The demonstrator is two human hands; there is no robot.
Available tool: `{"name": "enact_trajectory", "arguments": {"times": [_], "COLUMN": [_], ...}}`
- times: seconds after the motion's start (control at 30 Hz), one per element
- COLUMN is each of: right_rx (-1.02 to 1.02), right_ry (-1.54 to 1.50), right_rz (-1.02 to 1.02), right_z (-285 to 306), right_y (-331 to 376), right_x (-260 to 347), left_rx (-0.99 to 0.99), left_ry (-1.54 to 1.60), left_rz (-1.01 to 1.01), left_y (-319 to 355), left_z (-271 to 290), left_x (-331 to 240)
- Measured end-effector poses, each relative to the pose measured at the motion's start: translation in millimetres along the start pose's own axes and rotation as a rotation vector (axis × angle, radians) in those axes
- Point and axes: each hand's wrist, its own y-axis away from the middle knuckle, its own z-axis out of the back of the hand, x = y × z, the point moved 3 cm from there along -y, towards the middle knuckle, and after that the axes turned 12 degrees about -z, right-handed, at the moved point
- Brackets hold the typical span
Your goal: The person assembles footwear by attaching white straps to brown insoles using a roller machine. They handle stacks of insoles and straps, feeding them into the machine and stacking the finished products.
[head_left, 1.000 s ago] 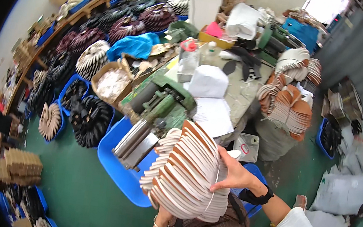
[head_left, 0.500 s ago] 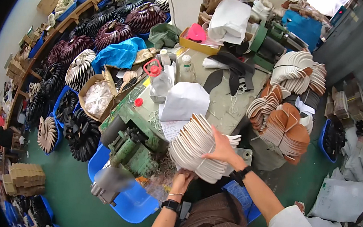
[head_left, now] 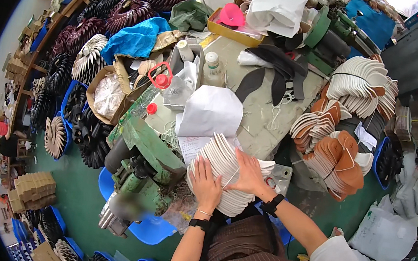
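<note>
A thick bundle of white insoles (head_left: 226, 201) fans out in front of me at the near table edge, a thin pale cord across it. My left hand (head_left: 206, 186) lies on its left part with the fingers stretched out flat. On the right part, my right hand (head_left: 250, 175) holds the bundle, its thumb beside the cord and its fingers reaching over the edges. Just beyond the bundle are a sheet of paper with writing (head_left: 194, 147) and a crumpled white sheet (head_left: 210, 111). What lies under the bundle is hidden.
A green machine (head_left: 157, 150) stands left of the bundle, above a blue tub (head_left: 152, 230). Tied brown and white insole bundles (head_left: 336, 159) are piled at the right. Dark cut pieces (head_left: 278, 74), a bottle (head_left: 213, 68) and a yellow box (head_left: 234, 32) occupy the far table.
My left hand has come up from beneath the bundle onto its left side. The bundle has settled lower and flatter, with my right hand still on it.
</note>
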Motion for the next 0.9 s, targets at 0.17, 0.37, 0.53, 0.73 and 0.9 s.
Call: {"name": "enact_trajectory", "arguments": {"times": [0.17, 0.37, 0.53, 0.73, 0.9], "right_rx": [-0.045, 0.069, -0.011, -0.036, -0.058], "right_ry": [-0.014, -0.02, 0.003, -0.105, 0.043], "right_rz": [-0.002, -0.094, -0.086, -0.181, -0.032], "right_z": [-3.0, -17.4, -16.3, -8.1, -21.4], "right_y": [1.5, -5.0, -6.5, -19.2, -2.2], "right_x": [2.0, 25.5, 33.4, 24.3, 31.9], "left_rx": [-0.113, -0.064, -0.054, -0.081, -0.121], "left_ry": [0.072, 0.005, 0.033, 0.052, 0.063], "left_rz": [-0.025, 0.005, 0.015, 0.026, 0.023], "left_y": [7.5, 7.2, 3.5, 6.8, 7.7], "left_z": [0.9, -4.7, -6.1, -5.9, -11.0], "left_x": [9.8, 11.4, 13.1, 14.2, 17.9]}}
